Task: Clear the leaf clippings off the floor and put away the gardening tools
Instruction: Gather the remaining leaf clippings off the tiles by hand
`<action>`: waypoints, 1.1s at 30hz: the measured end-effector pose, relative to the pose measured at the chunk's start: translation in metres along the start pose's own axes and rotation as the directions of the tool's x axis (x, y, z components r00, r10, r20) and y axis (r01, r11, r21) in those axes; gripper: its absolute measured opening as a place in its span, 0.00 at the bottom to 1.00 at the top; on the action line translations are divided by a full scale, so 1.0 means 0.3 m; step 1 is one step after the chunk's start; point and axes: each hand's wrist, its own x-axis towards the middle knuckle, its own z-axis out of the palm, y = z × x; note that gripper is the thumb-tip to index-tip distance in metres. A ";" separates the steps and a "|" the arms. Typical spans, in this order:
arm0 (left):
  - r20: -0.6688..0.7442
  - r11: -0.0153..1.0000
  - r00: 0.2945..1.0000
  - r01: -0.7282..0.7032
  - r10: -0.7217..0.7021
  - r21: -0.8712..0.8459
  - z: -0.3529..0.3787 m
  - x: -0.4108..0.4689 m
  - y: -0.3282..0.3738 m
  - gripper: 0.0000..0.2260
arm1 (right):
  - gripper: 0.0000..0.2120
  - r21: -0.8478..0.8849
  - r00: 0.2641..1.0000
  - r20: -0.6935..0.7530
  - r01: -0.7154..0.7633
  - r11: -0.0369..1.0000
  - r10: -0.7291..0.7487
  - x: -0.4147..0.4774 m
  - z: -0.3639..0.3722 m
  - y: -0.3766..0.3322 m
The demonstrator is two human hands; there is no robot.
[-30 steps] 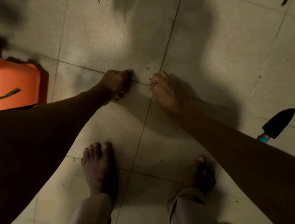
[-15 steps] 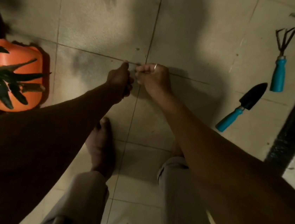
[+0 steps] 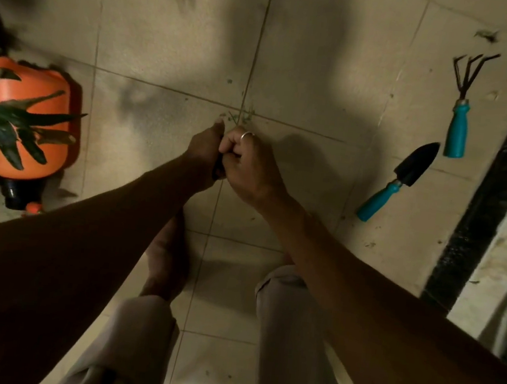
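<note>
Above the pale tiled floor my left hand (image 3: 204,151) and my right hand (image 3: 249,163) are pressed together, both with fingers curled. A dark bit of leaf clippings (image 3: 218,169) shows between them; my left hand grips it and the fingertips of my ringed right hand pinch at it. Small green clippings (image 3: 238,117) lie scattered on the tile joint just beyond my knuckles. A black trowel with a teal handle (image 3: 398,181) and a hand rake with a teal handle (image 3: 459,120) lie on the floor to the right, out of hand.
An orange container (image 3: 33,91) holding cut green leaves stands at the left, a small black and orange object below it. A dark raised kerb (image 3: 499,188) runs along the right. My bare foot and trouser legs are below the hands. More debris (image 3: 486,35) lies at upper right.
My hands have come closer together and drawn back toward me from the tile joint, now touching. The view has shifted, showing more of the kerb on the right.
</note>
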 end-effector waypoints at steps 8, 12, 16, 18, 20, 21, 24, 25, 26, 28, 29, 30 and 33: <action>-0.131 0.967 0.991 0.031 0.003 0.253 -0.038 0.035 -0.032 0.25 | 0.03 0.129 0.994 -0.101 0.051 0.990 -0.038 -0.041 -0.020 0.052; -0.159 0.923 0.985 -0.007 0.073 0.384 -0.106 0.098 -0.013 0.23 | 0.12 -0.209 0.976 -0.144 0.134 0.969 -0.166 -0.010 -0.013 0.146; -0.088 0.756 0.971 -0.115 0.222 0.645 -0.190 0.208 -0.011 0.27 | 0.23 -0.511 0.834 0.399 0.547 0.663 -0.381 0.045 0.059 0.341; -0.037 0.771 0.978 -0.138 0.205 0.622 -0.227 0.261 -0.003 0.26 | 0.27 -0.537 0.719 0.578 0.691 0.484 -0.386 0.099 0.072 0.423; -0.027 0.839 0.987 -0.121 0.160 0.530 -0.247 0.293 -0.001 0.23 | 0.28 -0.550 0.662 0.625 0.750 0.368 -0.415 0.184 0.059 0.461; -0.041 0.861 0.987 -0.114 0.155 0.496 -0.253 0.306 -0.009 0.23 | 0.28 -0.551 0.650 0.622 0.759 0.346 -0.437 0.231 0.053 0.464; -0.030 0.843 0.983 -0.142 0.184 0.518 -0.250 0.314 -0.024 0.22 | 0.28 -0.614 0.664 0.566 0.735 0.288 -0.488 0.355 0.032 0.424; -0.020 0.833 0.983 -0.142 0.181 0.535 -0.250 0.317 -0.021 0.22 | 0.29 -0.644 0.677 0.542 0.715 0.271 -0.498 0.392 0.032 0.414; -0.011 0.827 0.986 -0.134 0.168 0.547 -0.252 0.319 -0.014 0.22 | 0.29 -0.667 0.689 0.526 0.698 0.262 -0.499 0.428 0.033 0.399; 0.009 0.825 0.992 -0.111 0.127 0.554 -0.253 0.325 -0.005 0.22 | 0.29 -0.684 0.716 0.506 0.673 0.282 -0.481 0.480 0.031 0.370; 0.017 0.830 0.992 -0.111 0.121 0.547 -0.256 0.328 0.000 0.22 | 0.29 -0.683 0.724 0.494 0.666 0.300 -0.481 0.496 0.027 0.349; 0.025 0.834 0.992 -0.119 0.126 0.539 -0.258 0.327 0.000 0.22 | 0.28 -0.681 0.727 0.477 0.661 0.315 -0.494 0.496 0.025 0.329; 0.048 0.830 0.986 -0.158 0.157 0.535 -0.265 0.324 -0.003 0.21 | 0.28 -0.698 0.781 0.247 0.554 0.454 -0.573 0.450 0.028 0.297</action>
